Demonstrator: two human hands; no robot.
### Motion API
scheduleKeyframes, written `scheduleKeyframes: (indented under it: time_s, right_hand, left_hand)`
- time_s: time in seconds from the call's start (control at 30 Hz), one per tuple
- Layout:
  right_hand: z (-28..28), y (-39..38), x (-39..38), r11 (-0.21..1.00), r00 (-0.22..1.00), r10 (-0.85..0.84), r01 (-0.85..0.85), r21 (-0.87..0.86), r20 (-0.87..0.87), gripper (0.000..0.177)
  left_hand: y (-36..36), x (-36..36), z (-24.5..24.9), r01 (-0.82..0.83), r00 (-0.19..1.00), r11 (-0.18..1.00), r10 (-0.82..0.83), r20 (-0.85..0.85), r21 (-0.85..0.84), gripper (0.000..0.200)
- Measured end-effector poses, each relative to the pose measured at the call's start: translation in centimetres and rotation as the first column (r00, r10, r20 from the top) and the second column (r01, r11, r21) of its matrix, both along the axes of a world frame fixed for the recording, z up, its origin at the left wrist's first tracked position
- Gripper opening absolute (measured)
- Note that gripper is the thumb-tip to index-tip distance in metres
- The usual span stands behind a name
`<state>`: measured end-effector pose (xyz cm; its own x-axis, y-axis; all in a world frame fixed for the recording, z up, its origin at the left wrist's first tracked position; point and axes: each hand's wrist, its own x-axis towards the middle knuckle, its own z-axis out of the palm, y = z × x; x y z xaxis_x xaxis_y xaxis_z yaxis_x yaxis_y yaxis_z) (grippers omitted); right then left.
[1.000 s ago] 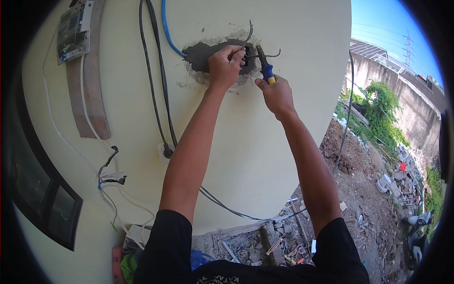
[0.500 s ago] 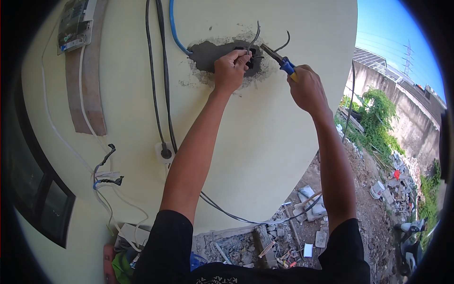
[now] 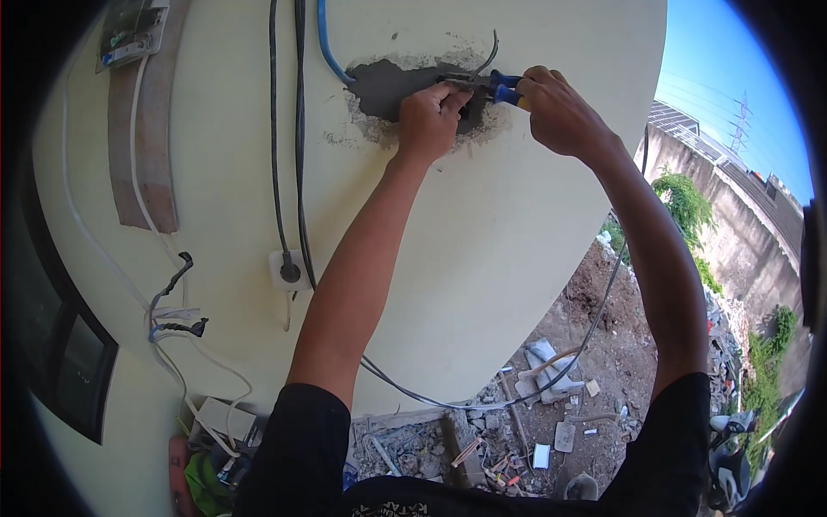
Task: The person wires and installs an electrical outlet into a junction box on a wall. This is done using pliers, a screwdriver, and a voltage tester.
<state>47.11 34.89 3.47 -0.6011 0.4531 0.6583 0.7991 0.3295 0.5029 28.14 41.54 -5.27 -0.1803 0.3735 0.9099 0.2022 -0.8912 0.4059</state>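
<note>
My right hand [image 3: 558, 110] is closed around the blue-and-yellow handles of a pair of pliers [image 3: 505, 91]. The jaws point left and lie across a dark electrical wire [image 3: 492, 57], close to my left fingertips; whether they grip it cannot be made out. My left hand [image 3: 429, 123] pinches the wire near its base, with thumb and fingers pressed together. Part of the wire rises above the jaws toward the upper right. Behind both hands is a patch of dark grey mortar [image 3: 379, 89] in the cream wall; the recess holding the wires is mostly hidden by my fingers.
A blue conduit [image 3: 326, 43] enters the patch from above. Black cables [image 3: 301, 164] hang left of my left arm, beside a white socket with a plug [image 3: 289, 270]. Further left are an electricity meter [image 3: 131, 39] and taped wire ends [image 3: 183, 327]. Rubble [image 3: 482, 448] covers the ground below.
The pliers have moved left and turned level, bringing their jaws to the wire at my left fingertips. My right hand rose and rotated. My left hand still pinches; the camera view shifted slightly.
</note>
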Motion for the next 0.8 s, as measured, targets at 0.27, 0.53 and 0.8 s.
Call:
scheduleKeyframes:
  time_s: [0.27, 0.53, 0.8]
  right_hand:
    - [-0.3, 0.1, 0.1, 0.994, 0.999, 0.035, -0.039, -0.100, -0.039, 0.027]
    - [-0.3, -0.5, -0.6, 0.978, 0.994, -0.012, -0.011, -0.207, -0.109, 0.026]
    - [-0.6, -0.3, -1.3, 0.983, 0.961, -0.067, 0.018, -0.182, -0.269, 0.036]
  left_hand:
    - [0.2, -0.1, 0.0, -0.034, 0.999, 0.999, 0.034, -0.040, -0.005, 0.022]
    - [-0.1, -0.1, 0.3, -0.073, 0.995, 0.997, 0.072, -0.071, -0.003, 0.022]
    - [1.1, 0.0, 0.0, -0.106, 0.992, 0.992, 0.110, -0.055, 0.074, 0.021]
